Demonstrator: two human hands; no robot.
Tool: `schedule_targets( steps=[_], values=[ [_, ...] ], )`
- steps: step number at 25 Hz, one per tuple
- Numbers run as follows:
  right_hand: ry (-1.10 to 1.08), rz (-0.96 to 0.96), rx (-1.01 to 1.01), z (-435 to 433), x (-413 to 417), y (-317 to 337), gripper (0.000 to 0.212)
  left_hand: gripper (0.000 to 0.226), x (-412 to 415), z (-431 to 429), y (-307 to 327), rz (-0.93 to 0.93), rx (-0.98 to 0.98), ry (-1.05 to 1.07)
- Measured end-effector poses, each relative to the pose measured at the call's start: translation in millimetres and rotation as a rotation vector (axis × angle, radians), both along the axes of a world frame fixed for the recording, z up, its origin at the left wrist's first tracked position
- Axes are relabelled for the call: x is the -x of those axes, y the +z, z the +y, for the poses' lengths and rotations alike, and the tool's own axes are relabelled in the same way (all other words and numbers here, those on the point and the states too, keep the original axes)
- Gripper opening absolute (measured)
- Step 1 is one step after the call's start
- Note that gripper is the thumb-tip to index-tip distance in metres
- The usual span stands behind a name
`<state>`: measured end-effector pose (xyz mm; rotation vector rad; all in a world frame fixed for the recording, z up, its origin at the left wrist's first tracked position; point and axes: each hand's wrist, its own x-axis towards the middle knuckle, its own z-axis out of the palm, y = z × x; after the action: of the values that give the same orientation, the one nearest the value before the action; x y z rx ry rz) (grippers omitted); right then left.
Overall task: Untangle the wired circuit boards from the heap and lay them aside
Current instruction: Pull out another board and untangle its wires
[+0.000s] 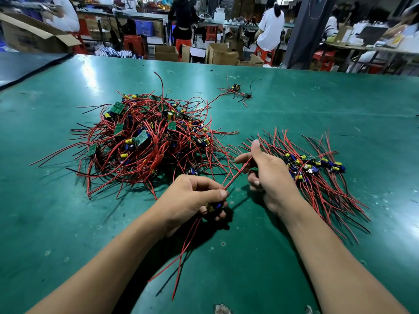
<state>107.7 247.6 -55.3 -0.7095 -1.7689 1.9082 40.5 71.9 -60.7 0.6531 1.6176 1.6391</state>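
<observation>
A tangled heap of small green circuit boards with red and black wires lies at centre left on the green table. A sorted row of boards with wires fanned out lies to the right. My left hand grips one circuit board with yellow and blue parts, its wires trailing down toward me. My right hand pinches that board's red and black wire pair, stretched taut between the two hands, just left of the sorted row.
Two loose wired boards lie farther back on the green table. A small rubber band sits behind the heap. Beyond the far edge are cardboard boxes, red stools and seated people at other benches.
</observation>
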Motion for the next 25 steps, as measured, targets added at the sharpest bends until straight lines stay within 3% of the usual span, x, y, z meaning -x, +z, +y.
schedule_targets(
  steps=[3, 6, 10, 13, 15, 21, 25],
  values=[
    [0.101, 0.036, 0.331, 1, -1, 8, 0.06, 0.007, 1, -1, 1, -0.006, -0.007, -0.027],
    [0.133, 0.032, 0.413, 2, -3, 9, 0.058, 0.008, 2, -1, 0, -0.019, -0.006, -0.034],
    [0.069, 0.001, 0.263, -1, 0, 7, 0.05, 0.017, 2, 0, -2, -0.05, -0.006, -0.005],
    [0.111, 0.011, 0.282, -4, -1, 9, 0.051, 0.017, 1, 2, -1, -0.097, -0.033, 0.018],
    [0.139, -0.023, 0.274, -8, -2, 10, 0.06, 0.029, 0, 3, 1, -0.184, -0.07, 0.046],
    [0.21, -0.135, 0.235, -15, -4, 10, 0.062, 0.06, 4, 5, 9, -0.388, -0.135, 0.141],
    [0.213, -0.18, -0.052, -23, -6, 6, 0.062, 0.069, 5, 6, 10, -0.39, -0.201, 0.127]
  ],
)
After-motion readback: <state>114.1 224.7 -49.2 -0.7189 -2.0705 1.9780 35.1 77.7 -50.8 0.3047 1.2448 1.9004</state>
